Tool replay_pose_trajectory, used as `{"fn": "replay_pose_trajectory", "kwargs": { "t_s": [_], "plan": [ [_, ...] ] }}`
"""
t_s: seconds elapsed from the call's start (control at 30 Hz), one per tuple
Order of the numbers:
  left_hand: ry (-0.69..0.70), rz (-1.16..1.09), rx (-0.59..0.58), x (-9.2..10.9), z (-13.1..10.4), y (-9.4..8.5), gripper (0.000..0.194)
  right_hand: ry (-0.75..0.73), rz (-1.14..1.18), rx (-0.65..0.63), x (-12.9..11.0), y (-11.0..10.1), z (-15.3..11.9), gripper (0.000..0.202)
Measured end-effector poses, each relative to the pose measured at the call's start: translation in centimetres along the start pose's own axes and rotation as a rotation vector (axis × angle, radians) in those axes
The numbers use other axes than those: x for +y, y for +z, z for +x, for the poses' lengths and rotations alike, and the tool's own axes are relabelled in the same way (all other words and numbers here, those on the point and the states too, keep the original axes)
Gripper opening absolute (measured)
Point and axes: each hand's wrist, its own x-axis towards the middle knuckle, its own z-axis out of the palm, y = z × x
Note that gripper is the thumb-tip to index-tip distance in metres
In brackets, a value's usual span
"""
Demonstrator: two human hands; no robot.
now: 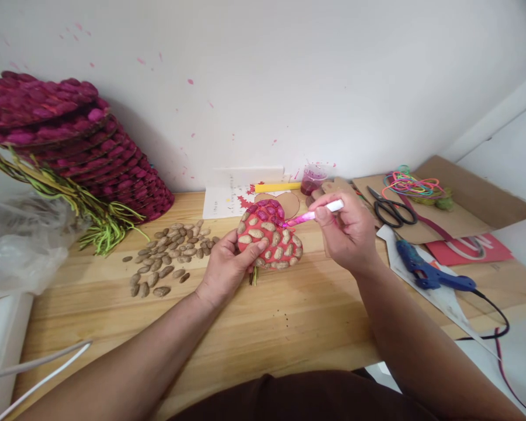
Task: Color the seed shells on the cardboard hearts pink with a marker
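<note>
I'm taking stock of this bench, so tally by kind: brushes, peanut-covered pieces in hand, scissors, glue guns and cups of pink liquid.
Brush: 1
Peanut-covered piece in hand: 1
Scissors: 1 pair
Glue gun: 1
Cup of pink liquid: 1
Total: 5

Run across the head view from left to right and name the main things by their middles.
Magenta stack, loose peanuts, left hand, red peanut-studded piece, white-and-pink painting tool, right hand, scissors, blue glue gun. Overlapping things of unclear order are left out.
</note>
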Motion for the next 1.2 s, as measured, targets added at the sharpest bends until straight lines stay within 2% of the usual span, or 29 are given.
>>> {"fn": "replay_pose_trajectory", "kwargs": {
  "t_s": [0.57, 0.87, 1.0, 1.2],
  "plan": [
    [0.0, -0.058, -0.015, -0.2, 0.3, -0.1, 0.039, 0.081, 0.085, 0.021, 0.4, -0.1, 0.2, 0.015],
    [0.007, -0.042, -0.009, -0.2, 0.2, -0.1, 0.04, 0.047, 0.044, 0.014, 0.3, -0.2, 0.2, 0.012],
    [0.0, -0.033, 0.003, -0.3, 0.1, -0.1, 0.04, -0.034, -0.035, -0.018, -0.1, -0.1, 0.3, 0.01],
    [0.023, -0.034, -0.039, -0.4, 0.0, 0.0, 0.05, -0.178, -0.149, -0.101, -0.9, 0.2, 0.4, 0.007]
  ]
}}
